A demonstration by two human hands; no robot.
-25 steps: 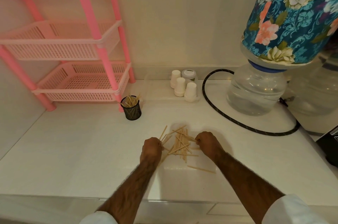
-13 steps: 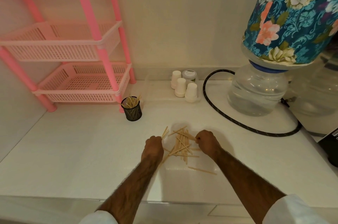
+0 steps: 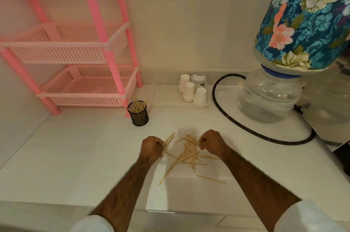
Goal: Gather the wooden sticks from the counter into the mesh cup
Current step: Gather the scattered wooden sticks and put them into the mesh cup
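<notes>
Two hands are working over a white surface. The left hand is curling tight around a few wooden sticks that are poking out toward the wall. The right hand is closing its fingers on the top end of one stick in the pile of sticks lying between the hands. More sticks are lying loose nearer the person. The black mesh cup is standing farther back, beside the pink rack, with sticks already inside it.
</notes>
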